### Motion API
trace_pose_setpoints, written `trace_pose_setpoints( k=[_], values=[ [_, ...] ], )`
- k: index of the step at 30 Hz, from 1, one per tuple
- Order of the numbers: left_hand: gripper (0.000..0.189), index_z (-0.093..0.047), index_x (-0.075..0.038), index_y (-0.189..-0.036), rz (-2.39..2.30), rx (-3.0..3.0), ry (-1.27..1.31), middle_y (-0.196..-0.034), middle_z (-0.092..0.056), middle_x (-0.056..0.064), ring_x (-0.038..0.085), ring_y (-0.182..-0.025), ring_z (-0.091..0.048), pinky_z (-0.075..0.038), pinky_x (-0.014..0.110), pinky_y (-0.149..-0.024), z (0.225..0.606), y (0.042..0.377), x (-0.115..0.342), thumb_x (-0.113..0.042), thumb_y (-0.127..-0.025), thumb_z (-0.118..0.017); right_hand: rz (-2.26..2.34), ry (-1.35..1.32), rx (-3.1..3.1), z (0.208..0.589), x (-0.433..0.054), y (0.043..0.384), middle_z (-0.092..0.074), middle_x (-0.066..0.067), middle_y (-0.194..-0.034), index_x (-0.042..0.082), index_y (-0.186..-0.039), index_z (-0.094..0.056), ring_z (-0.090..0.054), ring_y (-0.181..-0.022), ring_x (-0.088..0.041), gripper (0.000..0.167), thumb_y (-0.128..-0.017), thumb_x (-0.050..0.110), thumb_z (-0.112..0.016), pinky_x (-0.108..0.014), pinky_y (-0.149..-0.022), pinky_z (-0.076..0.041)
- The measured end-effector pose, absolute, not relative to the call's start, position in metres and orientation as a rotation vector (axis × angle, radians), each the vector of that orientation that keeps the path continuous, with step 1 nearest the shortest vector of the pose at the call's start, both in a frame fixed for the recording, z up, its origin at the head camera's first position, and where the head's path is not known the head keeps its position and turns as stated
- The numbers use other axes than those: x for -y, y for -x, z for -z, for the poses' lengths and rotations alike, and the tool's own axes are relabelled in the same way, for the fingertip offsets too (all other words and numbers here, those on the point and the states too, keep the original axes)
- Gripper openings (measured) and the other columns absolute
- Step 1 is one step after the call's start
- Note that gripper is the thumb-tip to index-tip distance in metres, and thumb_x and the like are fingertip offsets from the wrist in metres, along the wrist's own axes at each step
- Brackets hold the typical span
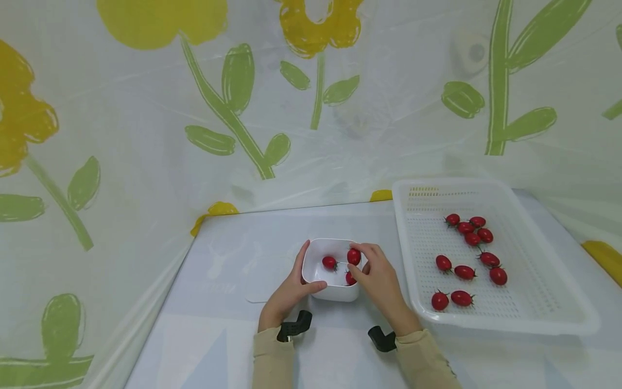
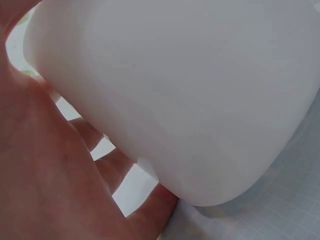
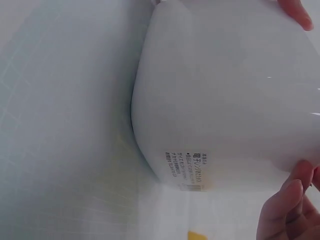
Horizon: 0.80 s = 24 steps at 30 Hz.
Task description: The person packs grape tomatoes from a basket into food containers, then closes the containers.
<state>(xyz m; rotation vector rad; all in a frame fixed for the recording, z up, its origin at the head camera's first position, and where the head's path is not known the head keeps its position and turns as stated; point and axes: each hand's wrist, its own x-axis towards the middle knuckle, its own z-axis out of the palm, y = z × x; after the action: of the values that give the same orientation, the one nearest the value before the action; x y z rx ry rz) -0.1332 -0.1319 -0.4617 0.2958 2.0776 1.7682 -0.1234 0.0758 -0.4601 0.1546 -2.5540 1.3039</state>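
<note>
A small white square container [image 1: 335, 293] stands on the table in front of me. My left hand [image 1: 289, 294] grips its left side, thumb at the front rim and fingers along the wall; the left wrist view shows them against the container [image 2: 190, 100]. Over the container's right side, my right hand [image 1: 382, 278] pinches a red cherry tomato [image 1: 353, 256] between thumb and fingers. Inside lie another cherry tomato [image 1: 329, 263] and one partly hidden cherry tomato [image 1: 350, 279] near the right thumb. Printed text [image 3: 186, 167] marks the container's outside in the right wrist view.
To the right is a large white perforated basket [image 1: 539, 286] with several cherry tomatoes [image 1: 465, 272] spread in it. A flower-patterned curtain [image 1: 389, 119] hangs behind the table [image 1: 233, 254]. Black wrist mounts [image 1: 297, 326] sit at both sleeves.
</note>
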Motion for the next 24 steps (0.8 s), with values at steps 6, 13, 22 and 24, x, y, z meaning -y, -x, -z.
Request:
trace_pose_setpoints(
  k=[6, 13, 22, 24],
  values=[
    [0.089, -0.006, -0.051, -0.135, -1.793, -2.092, -0.281, -0.143, -0.016, -0.003, 0.024, -0.125, -0.026, -0.035, 0.043, -0.095, 0.481, 0.14, 0.135, -0.024, -0.078, -0.068, -1.257, -0.197, 2.556, 0.463, -0.075, 0.123, -0.047, 0.0, -0.117, 0.02, -0.118, -0.057, -0.042, -0.058, -0.007, 0.042, -0.077, 0.013, -0.068, -0.02, -0.047, -0.041],
    [0.086, -0.009, -0.054, -0.134, -1.809, -2.109, -0.287, -0.142, -0.019, -0.004, 0.023, -0.124, -0.028, -0.037, 0.042, -0.093, 0.483, 0.14, 0.133, -0.022, -0.079, -0.067, -1.187, -0.202, 2.545, 0.465, -0.074, 0.123, -0.047, 0.0, -0.118, 0.019, -0.115, -0.059, -0.043, -0.057, -0.009, 0.037, -0.078, 0.013, -0.066, -0.02, -0.047, -0.04],
    [0.093, 0.0, -0.037, -0.141, -1.767, -2.083, -0.303, -0.146, -0.011, 0.005, 0.029, -0.128, -0.022, -0.034, 0.043, -0.095, 0.455, 0.129, 0.129, -0.029, -0.078, -0.068, -1.204, -0.192, 2.47, 0.458, -0.073, 0.119, -0.049, 0.003, -0.115, 0.019, -0.11, -0.061, -0.042, -0.056, -0.007, 0.029, -0.081, 0.015, -0.063, -0.019, -0.046, -0.04],
    [0.093, 0.0, -0.037, -0.141, -1.767, -2.08, -0.303, -0.146, -0.011, 0.005, 0.03, -0.128, -0.022, -0.035, 0.043, -0.095, 0.457, 0.13, 0.13, -0.029, -0.078, -0.068, -1.233, -0.205, 2.448, 0.453, -0.073, 0.117, -0.05, 0.005, -0.113, 0.02, -0.109, -0.061, -0.043, -0.057, -0.006, 0.028, -0.082, 0.015, -0.062, -0.019, -0.047, -0.041]
  ],
)
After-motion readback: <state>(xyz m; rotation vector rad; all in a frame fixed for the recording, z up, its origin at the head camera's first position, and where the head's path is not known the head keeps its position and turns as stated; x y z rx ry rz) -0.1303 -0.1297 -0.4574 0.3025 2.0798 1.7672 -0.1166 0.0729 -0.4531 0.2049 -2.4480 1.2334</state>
